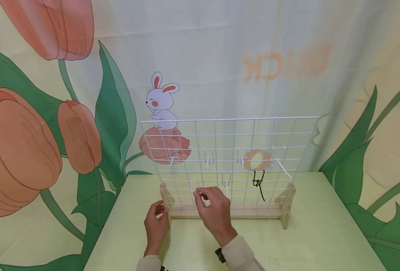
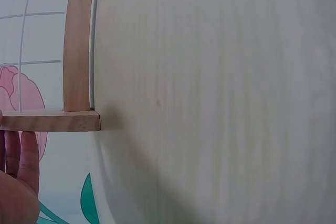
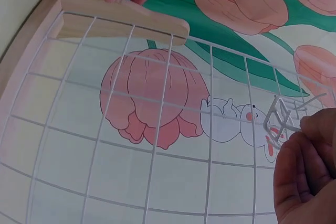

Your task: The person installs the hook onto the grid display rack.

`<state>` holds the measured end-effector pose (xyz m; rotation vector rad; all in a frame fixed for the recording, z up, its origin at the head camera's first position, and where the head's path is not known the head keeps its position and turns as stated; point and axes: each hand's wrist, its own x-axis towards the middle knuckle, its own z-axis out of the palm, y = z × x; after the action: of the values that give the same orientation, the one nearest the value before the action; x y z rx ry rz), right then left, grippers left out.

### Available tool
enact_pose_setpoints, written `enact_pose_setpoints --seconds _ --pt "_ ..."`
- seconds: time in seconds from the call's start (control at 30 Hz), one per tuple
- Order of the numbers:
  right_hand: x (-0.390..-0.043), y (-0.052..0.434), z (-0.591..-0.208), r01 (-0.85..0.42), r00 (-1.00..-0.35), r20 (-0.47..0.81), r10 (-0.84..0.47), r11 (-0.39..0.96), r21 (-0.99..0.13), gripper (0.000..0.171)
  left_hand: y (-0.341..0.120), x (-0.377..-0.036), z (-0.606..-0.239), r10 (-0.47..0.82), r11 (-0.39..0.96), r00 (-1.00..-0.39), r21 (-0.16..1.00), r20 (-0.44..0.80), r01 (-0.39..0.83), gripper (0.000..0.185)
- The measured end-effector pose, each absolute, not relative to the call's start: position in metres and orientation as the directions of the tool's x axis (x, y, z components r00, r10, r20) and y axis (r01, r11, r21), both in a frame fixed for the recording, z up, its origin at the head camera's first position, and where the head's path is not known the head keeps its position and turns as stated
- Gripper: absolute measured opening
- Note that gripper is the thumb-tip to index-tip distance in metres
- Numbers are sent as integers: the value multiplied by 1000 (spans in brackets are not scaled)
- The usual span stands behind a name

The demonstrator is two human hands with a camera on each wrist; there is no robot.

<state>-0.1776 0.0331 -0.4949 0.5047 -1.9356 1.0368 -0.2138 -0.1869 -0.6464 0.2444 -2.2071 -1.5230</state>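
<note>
The only lettering is faint, mirrored orange capitals on the pale backdrop curtain (image 1: 284, 64) above the wire grid (image 1: 227, 128); they seem to read "DUCK", though blurred; nothing else is legible.

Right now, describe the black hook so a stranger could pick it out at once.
Find the white wire grid panel standing upright in its wooden base on the pale green table. Look at its lower right part, just under the round orange-and-cream patch. The black hook hangs there, and it is the only dark one: every other hook on the grid is white.
</note>
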Motion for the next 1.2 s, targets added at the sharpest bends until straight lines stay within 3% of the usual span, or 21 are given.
enact_pose_setpoints --seconds 0.83,1.2 --pt "-218 24 -484 -654 -436 900 -13 691 -307 14 -187 -215 -647 -387 373 -881 920 273 121 31" --pt "-223 21 -491 -638 -439 896 -69 726 -256 11 -189 -214 -648 -372 378 -887 917 274 125 31"
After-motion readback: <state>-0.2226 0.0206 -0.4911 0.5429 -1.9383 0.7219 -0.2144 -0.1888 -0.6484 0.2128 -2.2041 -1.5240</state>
